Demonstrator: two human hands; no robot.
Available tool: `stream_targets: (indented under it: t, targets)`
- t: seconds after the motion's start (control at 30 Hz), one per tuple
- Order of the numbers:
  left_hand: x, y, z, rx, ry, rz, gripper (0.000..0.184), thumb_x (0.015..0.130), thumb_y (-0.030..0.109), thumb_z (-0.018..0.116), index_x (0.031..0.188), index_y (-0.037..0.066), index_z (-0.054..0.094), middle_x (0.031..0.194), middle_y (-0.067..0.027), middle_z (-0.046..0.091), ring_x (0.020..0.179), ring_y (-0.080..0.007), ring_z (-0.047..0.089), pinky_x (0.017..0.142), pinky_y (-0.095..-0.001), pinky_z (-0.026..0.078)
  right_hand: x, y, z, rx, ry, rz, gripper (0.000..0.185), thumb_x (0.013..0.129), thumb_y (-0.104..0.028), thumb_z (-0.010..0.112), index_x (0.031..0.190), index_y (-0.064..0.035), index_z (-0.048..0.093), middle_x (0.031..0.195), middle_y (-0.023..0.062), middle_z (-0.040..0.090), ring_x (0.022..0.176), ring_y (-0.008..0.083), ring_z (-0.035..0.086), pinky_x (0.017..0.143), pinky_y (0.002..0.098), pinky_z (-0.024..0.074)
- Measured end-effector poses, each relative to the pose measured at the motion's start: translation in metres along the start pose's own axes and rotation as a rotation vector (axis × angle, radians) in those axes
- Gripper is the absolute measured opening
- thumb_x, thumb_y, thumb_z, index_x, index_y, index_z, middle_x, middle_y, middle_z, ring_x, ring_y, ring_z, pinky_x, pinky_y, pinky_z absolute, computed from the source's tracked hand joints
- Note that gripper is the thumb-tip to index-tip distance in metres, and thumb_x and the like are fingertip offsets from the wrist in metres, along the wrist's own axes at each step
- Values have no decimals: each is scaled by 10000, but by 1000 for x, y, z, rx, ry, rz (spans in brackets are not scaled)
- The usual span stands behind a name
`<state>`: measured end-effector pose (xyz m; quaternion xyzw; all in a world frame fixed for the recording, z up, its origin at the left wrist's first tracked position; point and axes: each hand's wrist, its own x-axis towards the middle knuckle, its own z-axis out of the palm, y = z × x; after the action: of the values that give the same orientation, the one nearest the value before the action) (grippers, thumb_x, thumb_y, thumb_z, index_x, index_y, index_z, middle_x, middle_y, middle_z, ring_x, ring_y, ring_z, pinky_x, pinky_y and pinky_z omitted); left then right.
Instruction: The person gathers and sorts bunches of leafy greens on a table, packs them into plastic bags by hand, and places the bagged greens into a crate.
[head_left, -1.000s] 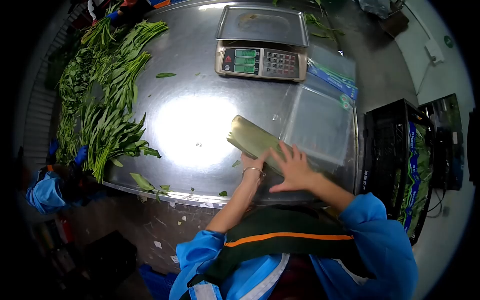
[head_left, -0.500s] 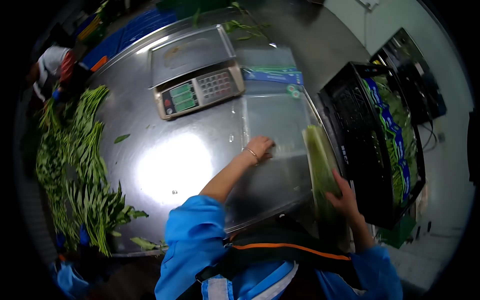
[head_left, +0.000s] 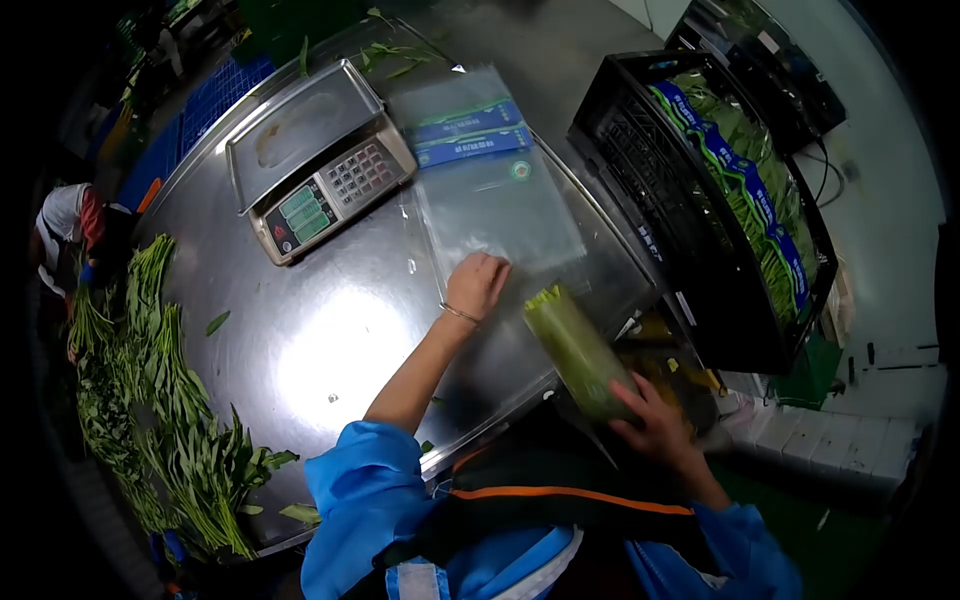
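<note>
My right hand (head_left: 652, 418) grips a bagged bundle of green vegetables (head_left: 575, 350) near its lower end. The bundle is tilted over the table's front edge, its cut stems facing the bags. My left hand (head_left: 478, 285), with a bracelet at the wrist, has its fingers curled together at the lower edge of the clear plastic bags (head_left: 500, 215). Whatever is between those fingers is hidden. The bags lie flat on the metal table (head_left: 230, 370), with printed blue and green bands at their far end.
A digital scale (head_left: 325, 190) stands at the back left of the table. Loose leafy greens (head_left: 190, 440) line the left edge, where another person (head_left: 70, 235) stands. On the right is a black crate (head_left: 650, 220) with bagged greens (head_left: 750, 190).
The bagged bundle has moved left, away from the crate, and tilts more with my right hand still on it. My left hand's fingers have curled in. The whole view has turned.
</note>
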<state>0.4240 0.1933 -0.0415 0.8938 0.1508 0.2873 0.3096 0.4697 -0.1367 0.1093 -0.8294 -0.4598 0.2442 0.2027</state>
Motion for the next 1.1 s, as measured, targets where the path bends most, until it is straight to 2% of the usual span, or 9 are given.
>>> stream_targets:
  t: [0.13,0.33,0.5,0.6,0.67,0.83,0.93,1.03,1.1]
  targets:
    - [14,48,4,-165,168,-93,72,804,103,608,857,56,598,756,-101,552,628,-268,549,555,-337,438,30,17,22,32,-100,126,573,801,-272,601,1329,-308,380,1328,218,371,1083,407,500,893,441,431]
    - [-19,73,41,-133,249,-1,99,818,104,602,883,35,573,794,-126,544,676,-264,546,594,-336,439,130,30,69,279,401,15,651,822,-330,587,1375,-143,298,1333,247,342,1146,390,446,890,413,422]
    - [-41,72,45,261,549,-520,798,761,329,696,1303,-74,270,988,-214,555,890,-340,553,839,-343,445,162,44,45,782,381,437,812,839,-443,567,1397,-27,149,1285,234,376,1093,303,469,793,348,454]
    - [-38,74,21,-549,130,-1109,835,783,387,667,1317,-103,253,1112,-275,531,1019,-311,540,879,-351,431,178,50,20,730,-206,568,647,848,-477,539,1257,8,416,926,158,604,824,213,587,674,298,465]
    - [-65,72,7,-599,67,-974,613,833,371,613,1219,-77,451,1064,-226,589,929,-234,599,752,-290,483,157,72,57,650,78,338,466,881,-428,508,1021,7,594,707,95,609,597,177,578,583,282,455]
    - [-106,89,-17,-295,32,-744,341,878,255,560,1051,-36,602,759,-130,667,644,-146,634,592,-264,496,100,80,83,529,237,68,290,897,-255,515,974,9,610,742,77,602,566,128,562,480,251,427]
    - [-99,93,-25,-283,-45,-778,268,869,223,560,965,-19,622,704,-134,648,609,-169,633,578,-286,493,111,68,56,742,-43,278,214,859,-164,525,955,13,595,767,160,624,601,251,599,545,355,467]
    - [-144,123,-37,-183,-239,-574,185,826,182,584,864,6,624,708,-137,634,612,-214,627,589,-292,493,66,63,54,155,-94,93,190,806,-144,531,917,-8,603,751,199,615,658,343,605,590,372,486]
    - [-163,128,-47,-368,-299,-586,161,819,162,589,869,14,629,728,-98,644,638,-169,624,607,-272,496,31,54,63,271,-14,27,154,806,-115,540,886,-4,611,714,148,629,652,241,633,589,326,492]
